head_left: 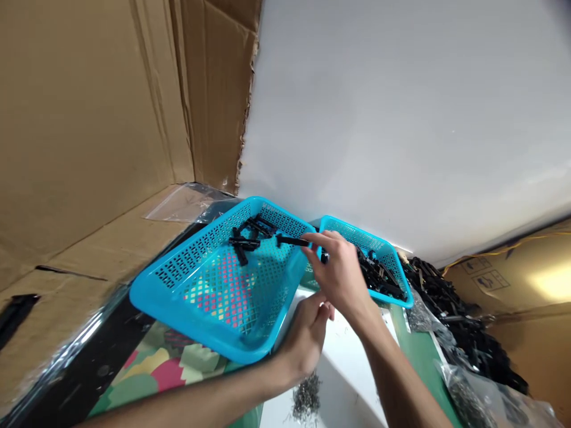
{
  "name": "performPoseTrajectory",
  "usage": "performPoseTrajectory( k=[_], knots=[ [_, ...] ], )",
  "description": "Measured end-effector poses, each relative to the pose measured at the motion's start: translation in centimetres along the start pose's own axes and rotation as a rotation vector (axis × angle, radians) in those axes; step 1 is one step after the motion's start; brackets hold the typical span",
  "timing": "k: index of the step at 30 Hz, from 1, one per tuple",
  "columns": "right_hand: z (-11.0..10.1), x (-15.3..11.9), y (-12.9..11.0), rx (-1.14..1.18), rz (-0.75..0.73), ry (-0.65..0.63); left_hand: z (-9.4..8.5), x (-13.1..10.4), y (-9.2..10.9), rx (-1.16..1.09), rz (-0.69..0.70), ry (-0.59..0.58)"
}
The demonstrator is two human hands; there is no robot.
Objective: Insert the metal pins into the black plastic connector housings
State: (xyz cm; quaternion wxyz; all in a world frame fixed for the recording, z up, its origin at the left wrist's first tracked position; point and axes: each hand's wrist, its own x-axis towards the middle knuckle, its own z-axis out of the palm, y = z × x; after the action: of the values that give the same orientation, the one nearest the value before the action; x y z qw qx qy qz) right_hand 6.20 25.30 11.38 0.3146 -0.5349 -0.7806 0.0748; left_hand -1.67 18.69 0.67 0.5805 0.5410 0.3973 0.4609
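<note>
A slim black plastic part [292, 241] is pinched between the fingers of my right hand [336, 267], over the right edge of the larger blue basket [241, 348]. Several similar black parts [244, 242] lie at the far end of that basket. Behind my right hand, a smaller blue basket [404, 285] holds many black parts. My left hand [307, 333] is lower down, beside the larger basket and above the white sheet, its fingers curled together; whatever they may hold is hidden.
Small metal pieces [307, 397] are heaped on the white sheet [341, 356]. A big pile of black parts [468, 327] and clear plastic bags [486, 395] lie at the right. Cardboard [89, 107] stands at the left, and a pale wall [379, 119] rises behind the baskets.
</note>
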Motion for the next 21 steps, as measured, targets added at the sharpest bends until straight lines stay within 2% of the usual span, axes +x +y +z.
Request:
performPoseTrajectory(
  k=[3,5,6,10,11,13,18,21],
  knots=[
    [-3.9,-5.4,2.4,0.052,0.057,0.118,0.0,0.2,1.3,-0.222,-0.08,-0.036],
    [-6.0,-9.3,4.1,0.122,0.081,0.145,-0.1,0.3,2.2,-0.288,-0.109,-0.05],
    [-6.8,-11.1,4.9,0.141,0.083,0.147,-0.1,0.3,2.5,-0.294,-0.104,-0.094],
    [-7.8,-16.3,6.4,0.177,0.155,0.082,-0.1,0.5,3.0,-0.187,-0.078,-0.473],
    [-7.7,-17.0,6.4,0.18,0.166,0.067,-0.1,0.6,3.0,-0.139,-0.072,-0.506],
    [-7.3,-18.1,6.1,0.176,0.219,0.065,0.0,0.8,2.8,-0.046,-0.047,-0.506],
    [-6.6,-20.7,4.8,0.119,0.517,0.175,0.4,1.2,2.3,-0.022,-0.008,-0.38],
    [-6.2,-22.4,4.0,0.169,0.532,0.049,0.5,1.2,2.1,-0.051,-0.006,-0.364]
  ],
)
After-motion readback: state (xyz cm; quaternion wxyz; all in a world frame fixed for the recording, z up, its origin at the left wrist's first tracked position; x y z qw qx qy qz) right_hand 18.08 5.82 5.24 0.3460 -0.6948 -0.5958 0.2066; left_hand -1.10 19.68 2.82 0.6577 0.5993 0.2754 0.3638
